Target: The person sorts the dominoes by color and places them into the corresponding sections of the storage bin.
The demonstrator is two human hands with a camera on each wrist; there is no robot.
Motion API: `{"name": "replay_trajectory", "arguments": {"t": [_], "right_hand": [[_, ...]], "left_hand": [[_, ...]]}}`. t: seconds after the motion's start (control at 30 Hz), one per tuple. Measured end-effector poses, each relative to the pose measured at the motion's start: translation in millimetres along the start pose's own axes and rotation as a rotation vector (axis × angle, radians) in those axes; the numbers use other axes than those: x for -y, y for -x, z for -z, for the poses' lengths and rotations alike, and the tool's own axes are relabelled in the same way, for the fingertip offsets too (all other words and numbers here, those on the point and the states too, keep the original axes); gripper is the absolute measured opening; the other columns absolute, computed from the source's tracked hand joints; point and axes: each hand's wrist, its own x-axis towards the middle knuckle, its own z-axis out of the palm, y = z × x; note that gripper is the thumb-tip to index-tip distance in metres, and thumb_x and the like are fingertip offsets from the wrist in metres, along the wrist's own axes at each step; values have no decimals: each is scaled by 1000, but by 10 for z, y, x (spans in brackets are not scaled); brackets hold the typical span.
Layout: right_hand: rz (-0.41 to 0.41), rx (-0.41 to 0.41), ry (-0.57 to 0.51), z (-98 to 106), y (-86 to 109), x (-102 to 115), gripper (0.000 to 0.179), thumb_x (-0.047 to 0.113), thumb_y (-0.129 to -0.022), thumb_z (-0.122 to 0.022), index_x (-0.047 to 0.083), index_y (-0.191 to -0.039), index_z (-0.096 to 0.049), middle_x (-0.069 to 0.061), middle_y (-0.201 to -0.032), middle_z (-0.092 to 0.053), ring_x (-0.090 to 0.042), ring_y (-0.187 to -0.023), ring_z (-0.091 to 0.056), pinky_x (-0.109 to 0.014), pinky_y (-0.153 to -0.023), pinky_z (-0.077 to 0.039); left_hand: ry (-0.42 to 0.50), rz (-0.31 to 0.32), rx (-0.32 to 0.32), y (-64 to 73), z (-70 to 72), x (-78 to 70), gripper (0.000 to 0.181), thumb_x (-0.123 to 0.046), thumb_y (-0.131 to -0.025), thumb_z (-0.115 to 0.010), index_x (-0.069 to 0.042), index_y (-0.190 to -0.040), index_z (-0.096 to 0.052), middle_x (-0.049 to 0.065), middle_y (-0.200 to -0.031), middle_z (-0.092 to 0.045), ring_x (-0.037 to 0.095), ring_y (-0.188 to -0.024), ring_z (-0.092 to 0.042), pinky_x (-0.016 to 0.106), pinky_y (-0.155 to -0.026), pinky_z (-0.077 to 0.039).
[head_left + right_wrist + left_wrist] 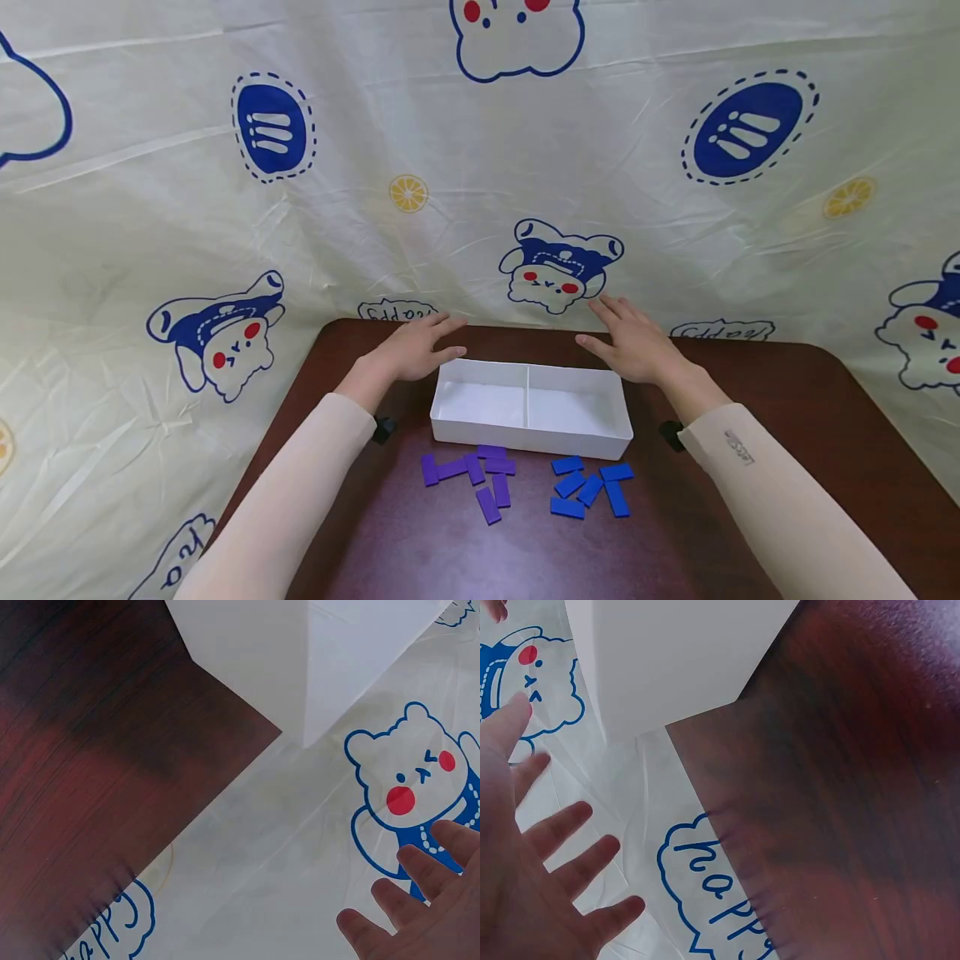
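A white two-compartment box [480,429] stands on the dark wooden table, its divider splitting it left and right; both compartments show bare floors. My left hand [411,346] hovers by the box's back left corner, fingers spread and holding nothing. On the other side, my right hand [637,340] is held near the back right corner, fingers also extended around nothing. Both wrist views show spread fingers apart from the box wall [682,660]. In front of the box lie several purple tiles [487,506] at left and several blue tiles [567,507] at right.
The brown table [420,558] reaches back to a pale printed cloth [465,250] that hangs behind and at the sides. Some tiles lie close to the box's front wall, and a few touch one another.
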Motion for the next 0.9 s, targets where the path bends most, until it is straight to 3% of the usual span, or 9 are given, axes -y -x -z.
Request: {"name": "replay_trajectory", "arguments": {"t": [0.17, 0.5, 0.67, 0.9], "right_hand": [[13, -8, -23, -19, 52, 16, 79, 55, -105, -50, 9, -165, -25, -23, -171, -18, -50, -158, -10, -68, -125, -10], [36, -12, -58, -10, 186, 91, 79, 55, -105, -51, 11, -165, -26, -21, -172, -18, -50, -158, -11, -72, -123, -13], [54, -20, -62, 19, 287, 138, 78, 52, -103, -57, 11, -164, -30, -20, -172, -20, -49, -157, -14, -72, -121, -17], [106, -27, -98, -14, 512, 180, 71, 44, -101, -65, 13, -160, -40, -19, -167, -31, -46, -153, -29, -71, -118, -29]], "left_hand": [[100, -49, 24, 46, -87, 61, 58, -51, -106, -51, -36, -161, -37, 9, -170, -29, 35, -157, -29, 55, -125, -29], [220, -118, 29, 171, -179, 134, 55, -45, -107, -53, -30, -159, -43, 3, -164, -41, 25, -155, -34, 49, -126, -29], [271, -115, 38, 255, -228, 175, 57, -42, -105, -59, -29, -159, -43, 0, -164, -42, 24, -155, -34, 49, -126, -29], [384, -114, 56, 365, -399, 275, 57, -33, -103, -63, -29, -157, -46, 2, -163, -42, 26, -155, -33, 52, -126, -28]]}}
